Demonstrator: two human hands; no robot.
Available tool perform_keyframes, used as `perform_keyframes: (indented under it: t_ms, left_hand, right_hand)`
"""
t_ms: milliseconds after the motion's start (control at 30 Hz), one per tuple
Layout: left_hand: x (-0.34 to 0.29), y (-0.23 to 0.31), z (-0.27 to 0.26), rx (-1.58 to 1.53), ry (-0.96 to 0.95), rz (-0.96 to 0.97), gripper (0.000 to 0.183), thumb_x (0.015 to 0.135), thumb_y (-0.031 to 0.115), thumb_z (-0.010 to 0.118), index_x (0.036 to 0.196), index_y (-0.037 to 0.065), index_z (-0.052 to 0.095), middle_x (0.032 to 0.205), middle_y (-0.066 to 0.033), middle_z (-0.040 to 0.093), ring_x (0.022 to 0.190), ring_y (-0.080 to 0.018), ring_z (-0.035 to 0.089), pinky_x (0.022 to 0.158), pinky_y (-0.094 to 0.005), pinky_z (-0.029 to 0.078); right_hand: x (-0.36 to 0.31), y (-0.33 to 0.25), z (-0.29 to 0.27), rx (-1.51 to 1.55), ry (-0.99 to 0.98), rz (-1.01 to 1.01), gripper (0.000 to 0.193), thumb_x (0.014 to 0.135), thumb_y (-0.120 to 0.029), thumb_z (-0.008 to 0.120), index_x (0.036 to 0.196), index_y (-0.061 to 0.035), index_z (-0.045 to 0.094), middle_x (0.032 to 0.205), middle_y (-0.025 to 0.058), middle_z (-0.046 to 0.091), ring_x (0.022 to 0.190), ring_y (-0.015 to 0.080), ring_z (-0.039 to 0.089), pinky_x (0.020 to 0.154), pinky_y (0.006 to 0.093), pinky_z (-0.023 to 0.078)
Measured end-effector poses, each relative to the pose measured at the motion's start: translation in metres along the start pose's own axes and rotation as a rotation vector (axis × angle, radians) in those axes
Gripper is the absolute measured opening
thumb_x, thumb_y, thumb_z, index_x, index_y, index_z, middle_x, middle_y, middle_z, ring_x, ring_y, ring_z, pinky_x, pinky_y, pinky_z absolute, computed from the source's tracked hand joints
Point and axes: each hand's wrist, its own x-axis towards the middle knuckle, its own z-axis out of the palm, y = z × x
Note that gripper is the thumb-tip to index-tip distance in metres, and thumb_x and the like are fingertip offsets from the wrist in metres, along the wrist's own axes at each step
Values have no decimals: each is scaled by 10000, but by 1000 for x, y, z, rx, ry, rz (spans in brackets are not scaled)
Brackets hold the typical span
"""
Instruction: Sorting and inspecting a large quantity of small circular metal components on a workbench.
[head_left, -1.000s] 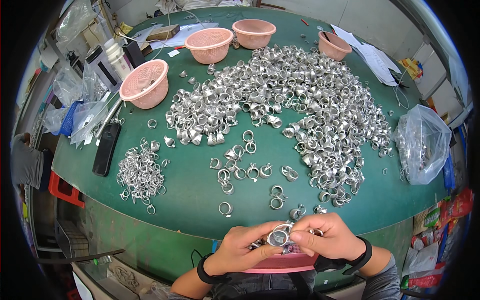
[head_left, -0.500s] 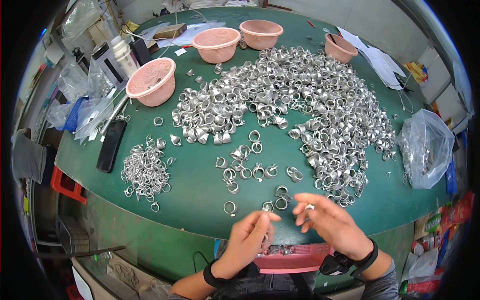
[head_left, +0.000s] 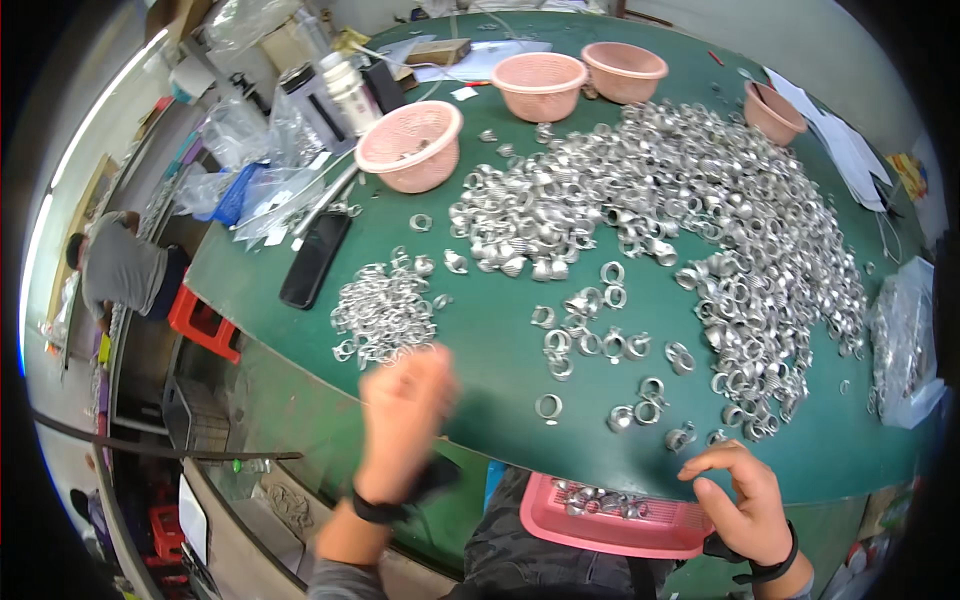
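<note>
Bare green table [head_left: 480, 330] between small pile [head_left: 385, 310], scattered rings [head_left: 590, 335].

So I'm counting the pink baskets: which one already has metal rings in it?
The flat pink tray-basket on the person's lap, beside the right hand; the round ones on the table show none.

On the green round desk [head_left: 520, 400] we see four pink plastic baskets: one [head_left: 411, 146] near the far left edge, two [head_left: 540, 85] [head_left: 624, 71] at the far edge, one [head_left: 773, 111] far right. A black flat phone [head_left: 314, 258] lies by the left edge, with clear plastic bags [head_left: 262, 190] just beyond it and white paper sheets [head_left: 840, 140] at the far right.
</note>
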Motion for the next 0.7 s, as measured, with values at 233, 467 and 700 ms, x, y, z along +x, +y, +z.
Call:
perform_keyframes:
  t_ms: [233, 467, 700]
  left_hand:
    - [77, -30, -57, 1140, 110, 695, 265, 691, 102, 568, 924, -14, 515, 1028, -185, 470, 969, -332, 438, 830, -391, 324]
    - [6, -14, 18, 913, -660, 544, 305, 669, 149, 619, 904, 1, 491, 825, -138, 513, 713, -282, 515, 611, -349, 415]
    - [-9, -4, 49, 884, -703, 754, 233, 695, 153, 589, 867, 16, 514, 683, -116, 480, 670, -275, 509, 565, -354, 410]
  right_hand:
    - [-5, 8, 3, -121, 59, -168, 119, 707, -25, 554, 824, -14, 540, 728, 90, 552, 659, 245, 508, 637, 306, 393]
    - [-10, 39, -4, -258, 159, 86, 214, 690, -61, 578, 889, -15, 516, 758, 108, 523, 706, 261, 493, 635, 332, 398]
    - [4, 25, -9, -384, 139, -179, 215, 696, -87, 580, 884, -6, 514, 802, 129, 516, 755, 291, 478, 682, 345, 397]
